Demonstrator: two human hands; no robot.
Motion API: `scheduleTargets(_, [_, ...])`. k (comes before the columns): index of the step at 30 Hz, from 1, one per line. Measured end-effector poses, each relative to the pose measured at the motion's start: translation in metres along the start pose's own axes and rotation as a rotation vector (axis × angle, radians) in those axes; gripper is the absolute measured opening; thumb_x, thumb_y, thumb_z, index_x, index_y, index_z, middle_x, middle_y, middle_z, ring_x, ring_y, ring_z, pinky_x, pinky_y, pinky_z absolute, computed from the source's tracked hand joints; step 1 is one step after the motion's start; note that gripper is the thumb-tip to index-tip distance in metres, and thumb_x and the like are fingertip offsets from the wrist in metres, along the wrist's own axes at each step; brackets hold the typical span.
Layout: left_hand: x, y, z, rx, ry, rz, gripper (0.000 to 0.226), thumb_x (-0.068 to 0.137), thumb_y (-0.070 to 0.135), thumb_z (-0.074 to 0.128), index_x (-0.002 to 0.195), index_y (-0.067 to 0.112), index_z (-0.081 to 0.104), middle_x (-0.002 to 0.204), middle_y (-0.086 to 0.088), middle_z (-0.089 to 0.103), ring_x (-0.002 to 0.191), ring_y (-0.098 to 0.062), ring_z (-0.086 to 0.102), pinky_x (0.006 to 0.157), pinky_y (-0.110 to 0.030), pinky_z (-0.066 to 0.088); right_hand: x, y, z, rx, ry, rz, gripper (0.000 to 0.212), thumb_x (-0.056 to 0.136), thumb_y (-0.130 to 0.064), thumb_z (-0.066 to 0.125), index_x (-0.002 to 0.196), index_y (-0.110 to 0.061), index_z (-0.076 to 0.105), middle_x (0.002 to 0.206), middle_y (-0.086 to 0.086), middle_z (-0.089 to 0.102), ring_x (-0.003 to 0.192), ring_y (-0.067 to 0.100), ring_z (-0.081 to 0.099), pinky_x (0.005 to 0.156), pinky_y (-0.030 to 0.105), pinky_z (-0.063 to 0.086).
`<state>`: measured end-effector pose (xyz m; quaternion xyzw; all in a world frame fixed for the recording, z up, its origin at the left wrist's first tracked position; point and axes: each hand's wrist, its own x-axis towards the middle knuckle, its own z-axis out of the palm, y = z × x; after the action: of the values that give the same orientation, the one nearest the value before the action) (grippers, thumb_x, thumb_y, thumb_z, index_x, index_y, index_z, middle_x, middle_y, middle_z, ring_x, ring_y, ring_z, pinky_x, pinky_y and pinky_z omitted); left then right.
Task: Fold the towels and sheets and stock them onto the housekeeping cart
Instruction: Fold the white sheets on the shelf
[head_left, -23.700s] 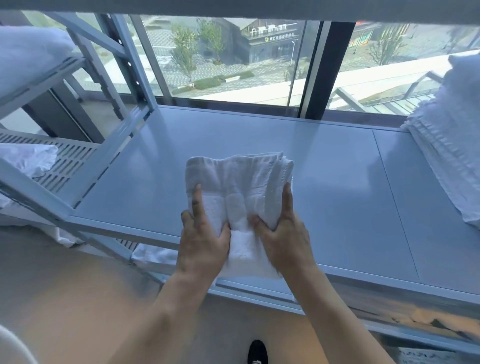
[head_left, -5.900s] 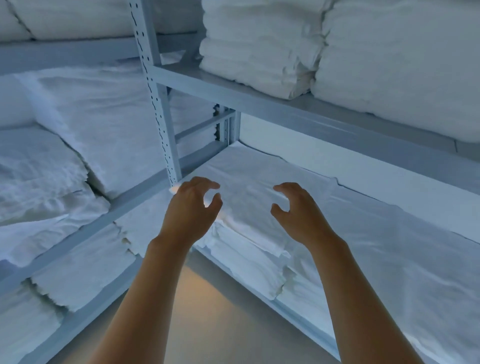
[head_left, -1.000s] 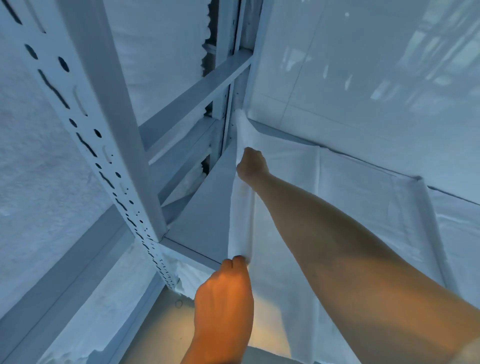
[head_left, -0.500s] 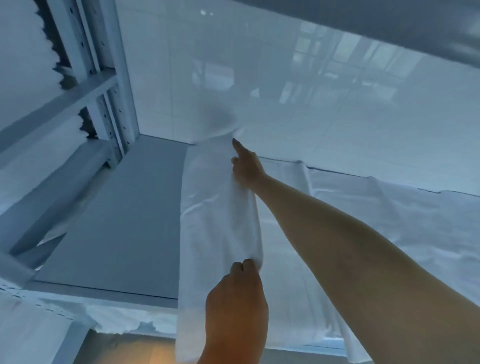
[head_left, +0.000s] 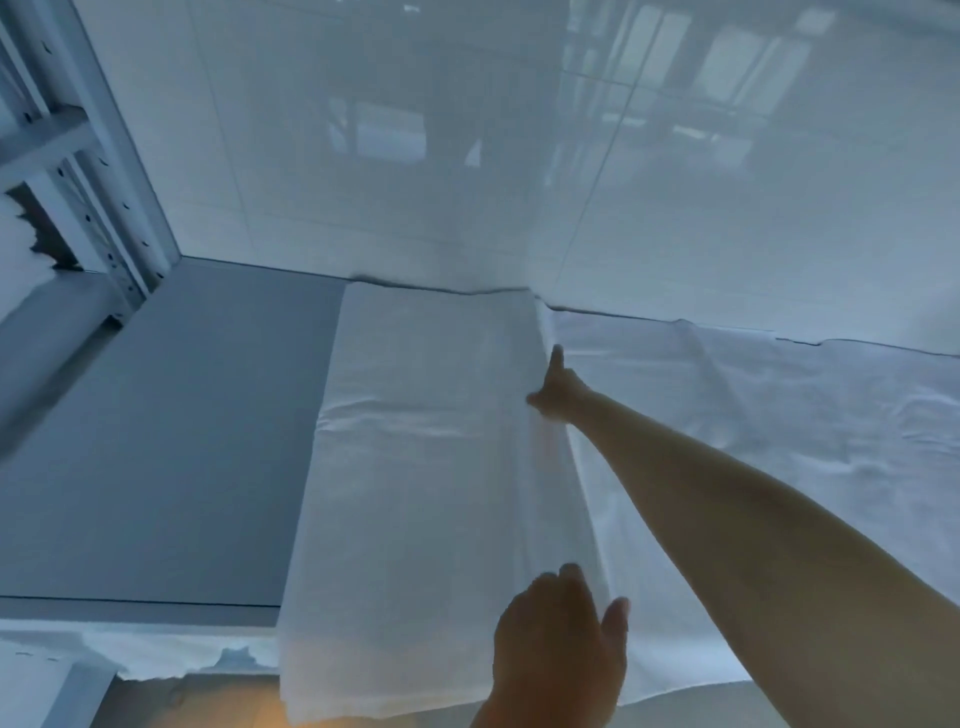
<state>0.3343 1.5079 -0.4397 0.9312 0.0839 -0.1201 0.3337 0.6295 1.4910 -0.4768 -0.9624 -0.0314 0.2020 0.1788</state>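
Folded over now, flap of white sheet (head_left: 431, 467) laid flat where half a second ago it was lifted off the grey shelf (head_left: 156, 441). Left hand (head_left: 558, 644) down at 6 o'clock, fingers relaxed, resting on the fold's near edge. Right hand (head_left: 556, 387) reaching toward 12, fingers straight, pressing along the fold's right edge. Glossy white wall (head_left: 467, 156) behind; rack post (head_left: 130, 182) at 10 o'clock.

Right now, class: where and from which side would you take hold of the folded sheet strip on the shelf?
Probably at its near end, from the front: it overhangs the shelf edge, so fingers can slip under. The far end butts against the wall.
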Motion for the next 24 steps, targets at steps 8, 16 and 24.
scheduleTargets(8, [0.047, -0.129, 0.013, 0.355, 0.120, -0.133, 0.066, 0.105, 0.058, 0.027, 0.163, 0.039, 0.000, 0.173, 0.001, -0.002, 0.158, -0.030, -0.003, 0.123, -0.059, 0.014, -0.018, 0.034, 0.082, -0.205, 0.134, -0.183, 0.063, 0.102, -0.038, 0.052, 0.158, -0.019, 0.027, 0.164, 0.018, 0.020, 0.142, 0.041, 0.031, 0.115, 0.048, 0.035])
scheduleTargets(16, [0.043, -0.216, 0.007, 0.331, 0.189, -0.138, 0.069, 0.100, 0.067, 0.027, 0.158, 0.053, -0.008, 0.169, 0.018, -0.018, 0.157, -0.016, -0.016, 0.121, -0.065, 0.007, -0.021, 0.006, 0.089, -0.174, 0.108, -0.195, 0.060, 0.101, -0.037, 0.055, 0.157, -0.029, 0.035, 0.166, 0.008, 0.025, 0.140, 0.038, 0.034, 0.114, 0.041, 0.033])
scheduleTargets(24, [0.025, -0.287, -0.044, 0.381, 0.143, -0.147, 0.067, 0.100, 0.068, 0.024, 0.156, 0.056, -0.011, 0.168, 0.020, -0.019, 0.157, -0.014, -0.017, 0.123, -0.062, 0.007, -0.037, -0.055, 0.130, -0.076, 0.132, -0.203, 0.062, 0.101, -0.034, 0.056, 0.158, -0.024, 0.035, 0.164, 0.009, 0.029, 0.136, 0.039, 0.036, 0.115, 0.037, 0.029])
